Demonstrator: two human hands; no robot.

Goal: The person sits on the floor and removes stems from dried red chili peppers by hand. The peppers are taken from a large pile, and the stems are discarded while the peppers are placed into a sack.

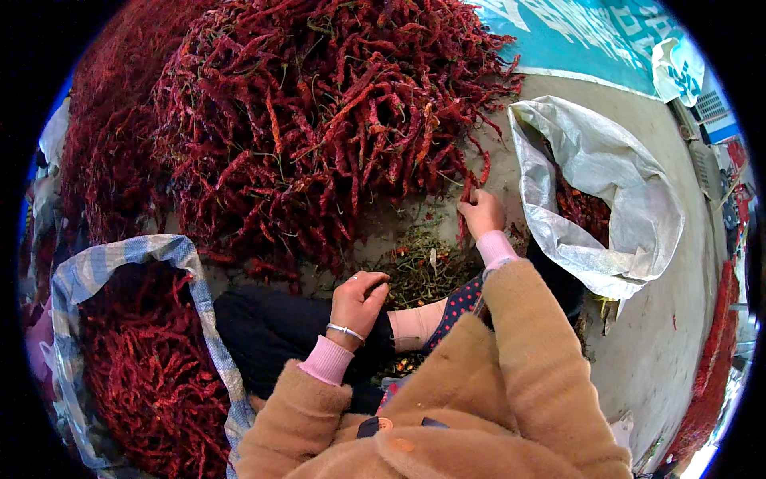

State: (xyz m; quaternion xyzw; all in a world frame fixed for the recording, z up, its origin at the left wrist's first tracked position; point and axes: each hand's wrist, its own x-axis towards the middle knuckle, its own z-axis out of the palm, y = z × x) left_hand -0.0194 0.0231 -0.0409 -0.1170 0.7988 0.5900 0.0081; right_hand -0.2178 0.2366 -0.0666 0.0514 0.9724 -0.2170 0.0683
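Note:
My right hand (483,214) grips one or more dried red chili peppers (467,190) by the lower right edge of a large heap of dried chilies (311,132). Above my bent leg is my left hand (359,304), its fingers curled and a bracelet on the wrist. The underside of that hand is hidden, so I cannot tell whether it holds anything. Between the two hands, a loose pile of greenish-brown chili stems (428,275) lies on the floor.
At the left stands an open blue-and-white checked woven sack (206,311) filled with dried chilies (158,383). An open white woven sack (643,179), with dark red chilies (583,209) inside, stands at the right. A teal printed sheet (574,42) covers the concrete floor (652,347) farther back.

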